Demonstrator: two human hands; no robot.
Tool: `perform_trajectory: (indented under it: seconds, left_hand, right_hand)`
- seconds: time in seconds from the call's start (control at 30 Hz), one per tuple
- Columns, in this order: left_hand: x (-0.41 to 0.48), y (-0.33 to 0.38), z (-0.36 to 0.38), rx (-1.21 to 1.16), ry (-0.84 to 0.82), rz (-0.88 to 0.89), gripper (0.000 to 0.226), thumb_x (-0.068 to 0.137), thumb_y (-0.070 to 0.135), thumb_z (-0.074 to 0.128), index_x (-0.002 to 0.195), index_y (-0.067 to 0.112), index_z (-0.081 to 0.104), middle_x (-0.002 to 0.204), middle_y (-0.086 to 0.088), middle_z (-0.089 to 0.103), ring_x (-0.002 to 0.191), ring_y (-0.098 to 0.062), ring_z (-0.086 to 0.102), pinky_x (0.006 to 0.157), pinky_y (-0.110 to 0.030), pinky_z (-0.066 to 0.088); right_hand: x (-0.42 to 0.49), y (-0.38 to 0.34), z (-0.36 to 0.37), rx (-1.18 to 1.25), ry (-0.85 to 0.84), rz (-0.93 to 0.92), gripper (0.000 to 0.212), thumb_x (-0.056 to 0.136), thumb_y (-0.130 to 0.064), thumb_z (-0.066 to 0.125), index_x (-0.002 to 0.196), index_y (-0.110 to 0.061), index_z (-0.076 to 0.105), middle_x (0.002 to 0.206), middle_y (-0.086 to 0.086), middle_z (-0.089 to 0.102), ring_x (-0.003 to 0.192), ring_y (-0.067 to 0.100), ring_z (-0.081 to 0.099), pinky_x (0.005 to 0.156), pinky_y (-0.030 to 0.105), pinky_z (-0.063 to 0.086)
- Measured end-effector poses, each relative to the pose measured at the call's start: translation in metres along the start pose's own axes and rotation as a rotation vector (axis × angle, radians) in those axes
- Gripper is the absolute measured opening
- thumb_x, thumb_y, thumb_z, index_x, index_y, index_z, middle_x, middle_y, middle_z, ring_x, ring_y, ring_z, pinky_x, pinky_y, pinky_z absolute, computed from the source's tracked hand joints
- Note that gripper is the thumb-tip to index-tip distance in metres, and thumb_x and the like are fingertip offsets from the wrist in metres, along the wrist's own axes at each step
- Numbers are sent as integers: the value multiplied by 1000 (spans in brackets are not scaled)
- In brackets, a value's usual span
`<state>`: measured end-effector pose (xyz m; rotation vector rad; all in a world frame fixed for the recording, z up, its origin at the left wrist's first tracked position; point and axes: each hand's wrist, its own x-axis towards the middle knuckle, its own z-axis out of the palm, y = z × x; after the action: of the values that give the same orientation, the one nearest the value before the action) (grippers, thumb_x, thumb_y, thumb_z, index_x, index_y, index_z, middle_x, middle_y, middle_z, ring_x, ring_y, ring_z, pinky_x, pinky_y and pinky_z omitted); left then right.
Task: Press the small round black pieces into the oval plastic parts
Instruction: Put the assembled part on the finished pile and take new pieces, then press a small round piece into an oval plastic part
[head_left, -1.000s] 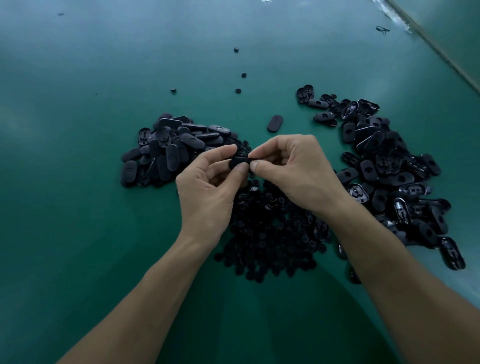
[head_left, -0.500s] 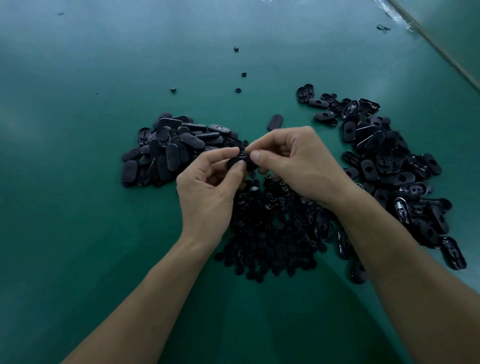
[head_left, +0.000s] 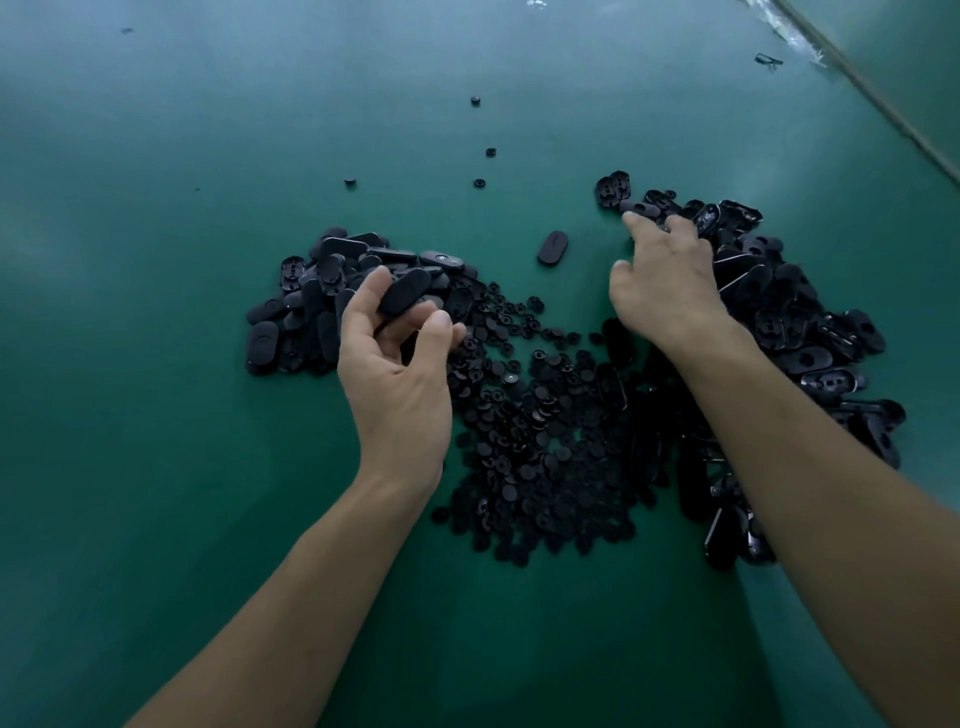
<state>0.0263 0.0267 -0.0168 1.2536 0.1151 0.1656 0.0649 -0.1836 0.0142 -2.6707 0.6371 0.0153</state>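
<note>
The green surface (head_left: 156, 364) carries three dark masses. There is a right pile (head_left: 800, 332) of oval plastic parts, many hollow side up. In the middle is a heap of round pieces (head_left: 535, 447). A left pile (head_left: 311, 312) holds oval parts lying mostly smooth face up.

From that layout, this looks like the changeover between two assemblies: one part is bound for the left pile and a fresh one is sought on the right.

The right hand (head_left: 665, 280) reaches forward, back upward. Its fingers are spread and bent down onto the far edge of the right pile, touching parts but gripping nothing that shows. The left hand (head_left: 395, 374) hovers over the near edge of the left pile, fingers curled round one oval part (head_left: 405, 291), thumb close below it. Whether a round piece sits in that part is hidden.

Next, the left hand needs only to let go. The right hand must pinch out a single part from the tangle, then take one round piece from the heap.
</note>
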Motion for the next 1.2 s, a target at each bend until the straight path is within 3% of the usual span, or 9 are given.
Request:
perform_trajectory:
  seconds: [0.13, 0.27, 0.43, 0.53, 0.6, 0.7, 0.93, 1.1, 1.2]
  left_hand:
    - [-1, 3, 1, 48, 18, -23, 67, 83, 17, 67, 145, 17, 41, 101, 4, 62, 99, -7, 64, 97, -35, 55]
    - [0, 0, -1, 97, 36, -34, 77, 80, 19, 68, 150, 18, 37, 129, -13, 56, 112, -12, 61, 90, -24, 53]
    - [0, -2, -1, 104, 31, -10, 82, 85, 14, 68, 156, 12, 27, 149, -13, 39, 111, -1, 59, 88, -19, 53]
    - [0, -2, -2, 118, 3, 11, 84, 86, 14, 67, 158, 14, 23, 154, -1, 33, 110, 3, 60, 92, -25, 54]
    - [0, -2, -2, 116, -18, 24, 82, 84, 15, 67, 156, 21, 28, 155, -4, 35, 110, -2, 62, 91, -28, 55]
    - [-1, 0, -3, 116, -32, 33, 66, 84, 16, 68, 143, 29, 42, 143, -18, 47, 105, -10, 62, 91, -32, 56]
    - [-2, 1, -4, 205, -75, 71, 17, 89, 14, 65, 105, 19, 66, 110, -24, 62, 87, -18, 65, 85, -31, 56]
    - [-3, 0, -4, 210, -101, 111, 15, 93, 3, 64, 94, 18, 67, 88, 0, 67, 77, -14, 66, 76, -23, 53]
    - [-3, 0, -4, 196, -139, 115, 17, 94, 1, 64, 93, 17, 68, 82, 11, 68, 74, -9, 65, 75, -26, 56]
  right_hand:
    - [-1, 5, 4, -61, 89, -84, 46, 102, -13, 44, 148, -18, 45, 149, 16, 36, 132, 38, 38, 108, 39, 34]
    - [-5, 6, 6, 7, 146, -166, 28, 102, -23, 53, 128, -19, 64, 133, 11, 47, 122, 30, 49, 99, 38, 44]
    - [-7, 6, 2, 167, 115, -189, 21, 96, -22, 64, 115, -23, 73, 126, 11, 56, 100, 20, 59, 101, 34, 49]
    - [-8, 8, 2, 175, 139, -202, 19, 94, -18, 67, 111, -21, 75, 122, 8, 64, 100, 19, 63, 96, 33, 52]
    - [-10, 8, 2, 174, 186, -219, 20, 93, -14, 68, 111, -20, 75, 124, 5, 64, 100, 19, 63, 93, 33, 52]
    - [-12, 6, 5, 162, 232, -242, 23, 91, -10, 70, 111, -21, 75, 129, 1, 62, 102, 20, 64, 95, 34, 52]
    - [-12, 1, 5, 103, 243, -245, 28, 91, -3, 63, 109, -20, 75, 126, 0, 68, 105, 21, 66, 94, 30, 47]
    - [-14, -2, 4, 186, 175, -247, 38, 86, 2, 64, 114, -22, 73, 123, 2, 61, 91, 17, 62, 92, 26, 47]
    - [-20, -4, 1, 311, 171, -225, 36, 85, 0, 65, 111, -24, 72, 114, -3, 65, 79, 10, 64, 81, 14, 49]
